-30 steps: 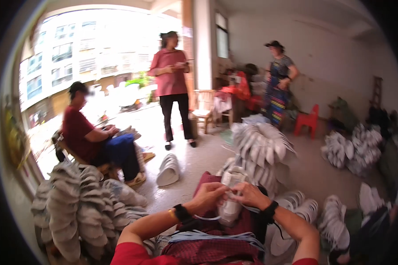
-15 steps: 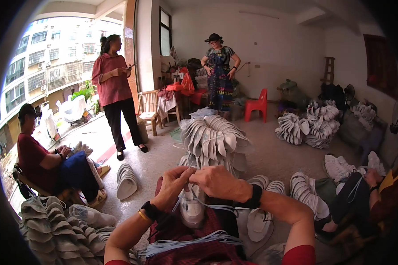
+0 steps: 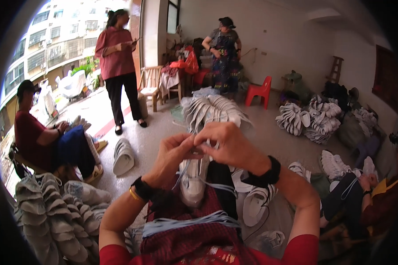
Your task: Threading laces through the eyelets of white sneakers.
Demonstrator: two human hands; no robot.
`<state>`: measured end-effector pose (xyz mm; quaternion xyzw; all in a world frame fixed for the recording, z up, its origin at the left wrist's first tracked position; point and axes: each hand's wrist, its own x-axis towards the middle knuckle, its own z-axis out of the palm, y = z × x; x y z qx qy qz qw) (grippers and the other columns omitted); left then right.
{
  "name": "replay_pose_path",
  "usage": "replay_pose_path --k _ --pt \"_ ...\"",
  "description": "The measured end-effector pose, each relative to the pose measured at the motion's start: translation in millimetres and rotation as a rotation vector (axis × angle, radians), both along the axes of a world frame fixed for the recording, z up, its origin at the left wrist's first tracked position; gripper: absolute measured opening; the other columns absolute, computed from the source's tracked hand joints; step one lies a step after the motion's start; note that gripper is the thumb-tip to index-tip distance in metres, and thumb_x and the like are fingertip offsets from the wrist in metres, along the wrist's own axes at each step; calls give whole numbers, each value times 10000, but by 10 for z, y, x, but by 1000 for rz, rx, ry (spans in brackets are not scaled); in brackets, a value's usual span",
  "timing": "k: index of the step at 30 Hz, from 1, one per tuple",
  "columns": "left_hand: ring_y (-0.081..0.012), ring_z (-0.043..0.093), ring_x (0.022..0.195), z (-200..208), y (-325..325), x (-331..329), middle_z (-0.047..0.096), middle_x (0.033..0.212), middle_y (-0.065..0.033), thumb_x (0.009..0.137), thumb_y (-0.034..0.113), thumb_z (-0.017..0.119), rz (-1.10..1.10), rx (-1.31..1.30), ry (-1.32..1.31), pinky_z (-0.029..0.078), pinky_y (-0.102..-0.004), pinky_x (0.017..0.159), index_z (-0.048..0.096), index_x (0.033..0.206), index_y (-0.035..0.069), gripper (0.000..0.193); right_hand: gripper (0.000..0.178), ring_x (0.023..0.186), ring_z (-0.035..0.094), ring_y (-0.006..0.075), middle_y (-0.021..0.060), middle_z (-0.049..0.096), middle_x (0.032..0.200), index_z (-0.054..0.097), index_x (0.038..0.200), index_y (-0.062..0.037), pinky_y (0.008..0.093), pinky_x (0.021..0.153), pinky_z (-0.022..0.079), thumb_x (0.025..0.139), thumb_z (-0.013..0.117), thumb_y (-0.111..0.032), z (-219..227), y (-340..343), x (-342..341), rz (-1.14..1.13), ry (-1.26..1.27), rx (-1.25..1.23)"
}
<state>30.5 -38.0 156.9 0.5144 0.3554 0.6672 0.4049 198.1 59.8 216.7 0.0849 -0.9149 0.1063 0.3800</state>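
A white shoe upper [image 3: 192, 191] rests toe toward me on my lap, over a dark red checked apron [image 3: 177, 247]. Just above it, my left hand [image 3: 172, 152] and my right hand [image 3: 227, 143] meet, fingertips pinched together. A light blue shoelace [image 3: 184, 172] runs from the shoe upper to the pinching fingers; the exact grip of each fingertip is partly hidden. Across my lap lies a bundle of light blue laces [image 3: 185, 223].
Stacked white shoe uppers [image 3: 212, 110] stand ahead, with more piles [image 3: 48, 216] at left and right [image 3: 316, 119]. Seated co-workers flank me; two people stand farther back. A red chair [image 3: 258, 92] and a bamboo chair [image 3: 151, 84] stand behind the stack.
My view has tilted down, and both hands have risen from the shoe upper, still together. My right hand's fingers have shifted, with a gap now showing between them.
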Motion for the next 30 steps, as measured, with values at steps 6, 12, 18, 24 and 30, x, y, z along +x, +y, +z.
replay_pose_path --k 6,12,18,24,30 --pt "-172 697 929 90 -58 3 700 1022 -109 1004 262 580 41 17 16 589 -287 805 656 1136 -35 334 87 708 604 62 29 706 852 733 918 -28 246 608 480 858 718 -88 112 -18 -69 -134 -61 -351" --pt "-165 701 893 91 -111 -81 709 976 -112 1002 260 584 39 34 82 598 -266 727 663 1150 -33 338 210 736 628 100 74 733 844 743 1020 -1 262 681 511 918 685 -175 6 60 -231 27 41 -534" --pt "-151 699 844 77 -195 -45 713 933 -95 1005 275 579 96 48 131 583 -255 697 674 1123 -31 342 218 747 641 101 82 742 864 747 1022 -3 273 695 522 933 665 -184 -18 4 -301 6 -8 -591" --pt "-87 622 651 88 -196 -121 669 793 -46 994 316 587 164 -9 193 531 -228 596 674 988 -12 339 311 701 603 80 28 684 764 697 1126 -9 258 662 495 914 695 -237 -115 71 -387 88 -9 -647" --pt "-91 641 669 309 -237 -141 683 811 -57 1020 319 531 199 -77 374 543 -220 596 615 1056 10 322 995 1145 529 332 170 564 1209 471 1376 -35 451 981 445 584 884 -472 -1271 556 -288 -275 -387 -318"
